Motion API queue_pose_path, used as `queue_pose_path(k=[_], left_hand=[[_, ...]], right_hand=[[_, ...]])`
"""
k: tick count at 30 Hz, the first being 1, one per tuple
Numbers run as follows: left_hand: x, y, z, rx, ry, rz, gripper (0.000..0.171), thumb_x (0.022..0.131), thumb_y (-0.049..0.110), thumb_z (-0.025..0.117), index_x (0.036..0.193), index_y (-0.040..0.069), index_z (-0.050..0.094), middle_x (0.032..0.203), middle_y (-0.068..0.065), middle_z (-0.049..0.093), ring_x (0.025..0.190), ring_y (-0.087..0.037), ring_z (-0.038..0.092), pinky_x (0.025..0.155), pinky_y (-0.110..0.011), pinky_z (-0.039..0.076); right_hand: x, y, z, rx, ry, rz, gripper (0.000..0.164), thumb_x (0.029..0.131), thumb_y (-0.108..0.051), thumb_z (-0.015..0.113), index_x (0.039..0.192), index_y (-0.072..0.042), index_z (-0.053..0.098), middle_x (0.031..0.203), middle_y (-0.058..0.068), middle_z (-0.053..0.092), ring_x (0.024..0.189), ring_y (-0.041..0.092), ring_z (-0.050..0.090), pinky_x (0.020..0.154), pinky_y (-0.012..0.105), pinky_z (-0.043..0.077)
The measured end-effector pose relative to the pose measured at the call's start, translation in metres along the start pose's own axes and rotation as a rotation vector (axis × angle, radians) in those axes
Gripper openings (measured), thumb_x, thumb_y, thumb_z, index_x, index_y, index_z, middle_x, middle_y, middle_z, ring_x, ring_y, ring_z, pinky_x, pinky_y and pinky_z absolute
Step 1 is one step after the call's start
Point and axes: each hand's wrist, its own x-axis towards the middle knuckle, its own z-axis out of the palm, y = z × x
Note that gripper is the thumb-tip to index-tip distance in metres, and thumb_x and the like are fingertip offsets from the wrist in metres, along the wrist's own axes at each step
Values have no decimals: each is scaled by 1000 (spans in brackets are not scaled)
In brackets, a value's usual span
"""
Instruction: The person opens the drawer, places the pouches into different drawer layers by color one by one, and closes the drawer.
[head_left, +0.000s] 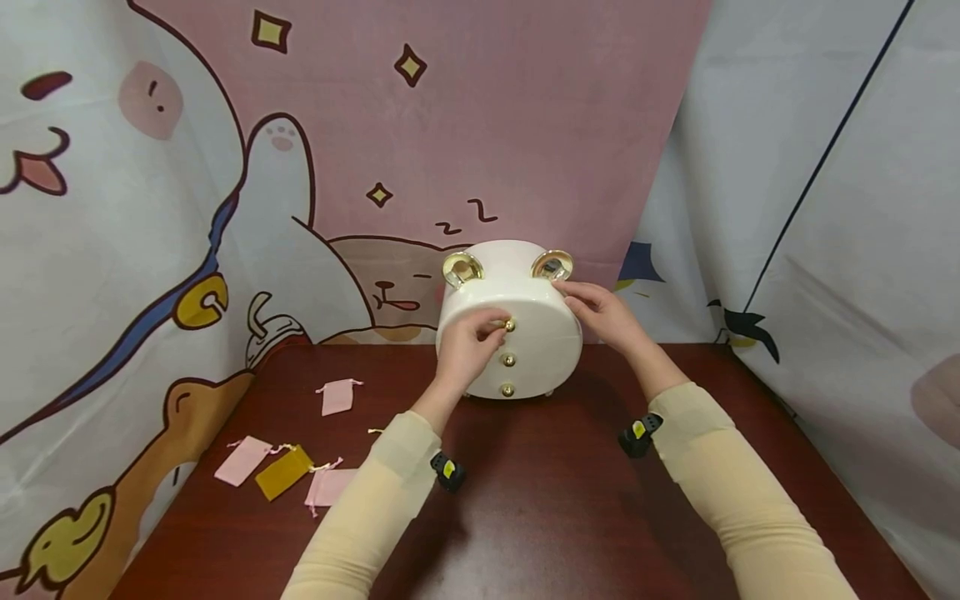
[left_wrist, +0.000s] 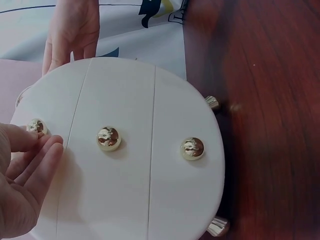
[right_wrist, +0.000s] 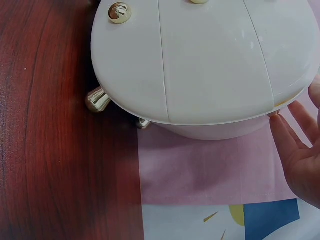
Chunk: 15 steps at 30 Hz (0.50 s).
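A white rounded drawer box [head_left: 543, 350] stands on the table on short gold feet [left_wrist: 218, 226]. Two gold ear-shaped loops [head_left: 558, 257] rise from its top. Thin seams divide its front into three drawers, each with a round gold knob. My left hand [head_left: 467, 348] pinches the top knob [left_wrist: 37, 126] between thumb and fingers. Below it are the middle knob [left_wrist: 109, 138] and the bottom knob [left_wrist: 192, 148]. My right hand [head_left: 602, 317] touches the box's upper right edge near the right ear, its fingers [right_wrist: 292, 137] lightly bent along the side.
To the left on the dark red wooden table [head_left: 555, 508] lie small drawstring pouches: a pink pouch [head_left: 337, 397], a second pink pouch [head_left: 243, 461], a mustard pouch [head_left: 284, 473] and another pink pouch [head_left: 328, 488] partly behind my left sleeve. A cartoon-printed cloth [head_left: 510, 125] hangs behind the box.
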Motion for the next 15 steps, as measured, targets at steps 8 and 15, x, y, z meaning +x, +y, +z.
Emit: queue_pose_path(k=[8, 15], left_hand=[[-10, -4, 3, -58, -8, 42, 32, 89, 1, 71, 121, 3, 68, 99, -11, 74, 86, -24, 70, 76, -31, 56], [-25, -13, 6, -57, 20, 55, 34, 88, 0, 72, 121, 0, 64, 90, -12, 73, 81, -25, 70, 75, -33, 56]], right_hand=[[-1, 0, -1, 8, -4, -2, 41, 103, -23, 55, 143, -12, 55, 148, 15, 47, 133, 36, 45, 104, 56, 40], [-1, -2, 0, -16, -3, -6, 41, 103, -25, 55, 142, -12, 56, 147, 15, 48, 134, 35, 44, 105, 55, 39]])
